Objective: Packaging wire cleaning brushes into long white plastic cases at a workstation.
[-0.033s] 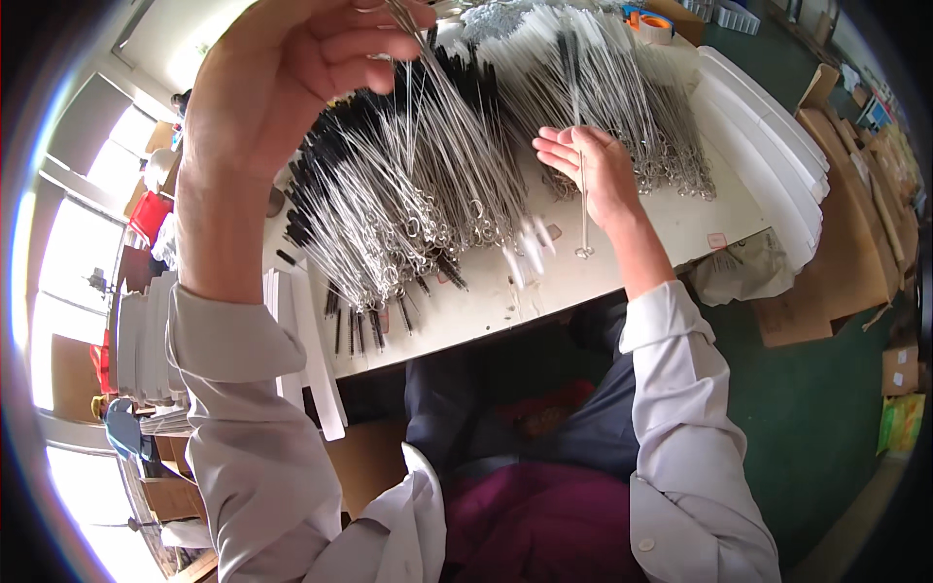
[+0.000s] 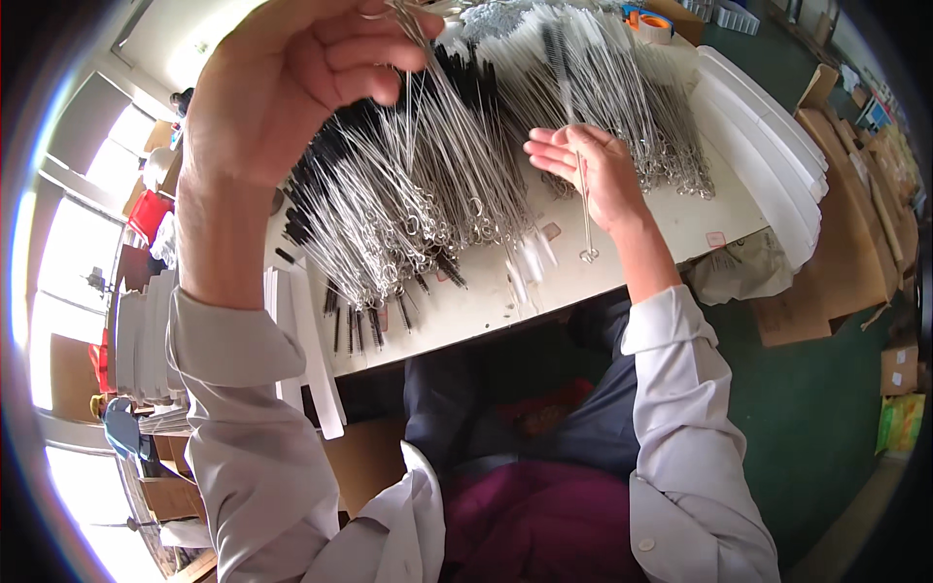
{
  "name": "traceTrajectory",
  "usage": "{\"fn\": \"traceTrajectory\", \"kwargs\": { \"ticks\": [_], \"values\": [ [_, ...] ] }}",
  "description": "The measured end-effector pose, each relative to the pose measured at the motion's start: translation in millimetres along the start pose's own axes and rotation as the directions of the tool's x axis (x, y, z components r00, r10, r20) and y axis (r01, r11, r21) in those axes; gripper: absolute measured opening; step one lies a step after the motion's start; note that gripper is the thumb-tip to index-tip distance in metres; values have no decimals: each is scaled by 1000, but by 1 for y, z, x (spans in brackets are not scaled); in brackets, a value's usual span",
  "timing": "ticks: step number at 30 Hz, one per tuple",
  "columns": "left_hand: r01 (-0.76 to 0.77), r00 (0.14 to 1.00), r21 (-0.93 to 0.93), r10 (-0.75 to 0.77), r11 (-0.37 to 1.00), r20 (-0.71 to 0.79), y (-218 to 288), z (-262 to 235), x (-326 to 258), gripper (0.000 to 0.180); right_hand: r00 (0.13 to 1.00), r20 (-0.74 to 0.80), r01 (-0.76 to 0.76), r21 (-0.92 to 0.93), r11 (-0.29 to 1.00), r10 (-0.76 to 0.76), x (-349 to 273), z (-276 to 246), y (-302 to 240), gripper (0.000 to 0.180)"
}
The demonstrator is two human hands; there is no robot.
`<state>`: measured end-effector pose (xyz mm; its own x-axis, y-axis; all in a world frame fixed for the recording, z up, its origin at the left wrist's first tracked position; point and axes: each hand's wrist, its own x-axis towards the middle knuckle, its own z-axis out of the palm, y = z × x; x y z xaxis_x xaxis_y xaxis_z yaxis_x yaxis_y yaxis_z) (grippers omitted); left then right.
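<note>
My left hand (image 2: 262, 97), raised at the upper left, pinches the looped ends of a bunch of wire-handled cleaning brushes (image 2: 449, 97). Their wires slant down to the right, and the white bristle ends (image 2: 530, 264) hang blurred over the table's near edge. At the centre right my right hand (image 2: 600, 170) holds a thin wire brush (image 2: 586, 219) between thumb and palm, with the other fingers stretched out. Its looped end points down toward me and its dark bristles point away. Beneath both hands spreads a large heap of wire brushes (image 2: 389, 175) with black bristles.
Brushes with pale bristles (image 2: 622, 78) lie at the back right of the white table (image 2: 447, 316). Orange tape (image 2: 651, 27) sits beyond them. Long white trays (image 2: 763, 146) line the right edge; cardboard (image 2: 826, 223) leans past them. More white strips (image 2: 316, 340) stand at the left.
The hanging white bristle ends have swung slightly down toward me. My right hand and its brush have tilted a little, the bristle end shifting left. My left hand has shifted slightly right.
</note>
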<state>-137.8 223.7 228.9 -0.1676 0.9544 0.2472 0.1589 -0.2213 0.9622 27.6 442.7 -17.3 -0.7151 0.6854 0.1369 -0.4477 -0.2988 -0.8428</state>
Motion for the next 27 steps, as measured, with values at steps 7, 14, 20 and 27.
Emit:
{"fn": "traceTrajectory", "kwargs": {
  "ticks": [7,14,20,27],
  "values": [
    [85,993,-63,-90,994,-82,-31,58,-30,26,721,650,-413,122,903,242,-75,48,-39,31],
    [254,945,233,-191,939,-264,-65,55,-60,15,743,545,-471,13,882,389,-117,40,-12,29],
    [267,917,187,-189,946,-352,-100,42,-86,18,771,430,-480,-91,873,469,-149,35,10,29],
    [336,884,205,-233,919,-406,-127,32,-108,16,811,348,-410,-238,881,471,-170,35,22,31]
  ]
}}
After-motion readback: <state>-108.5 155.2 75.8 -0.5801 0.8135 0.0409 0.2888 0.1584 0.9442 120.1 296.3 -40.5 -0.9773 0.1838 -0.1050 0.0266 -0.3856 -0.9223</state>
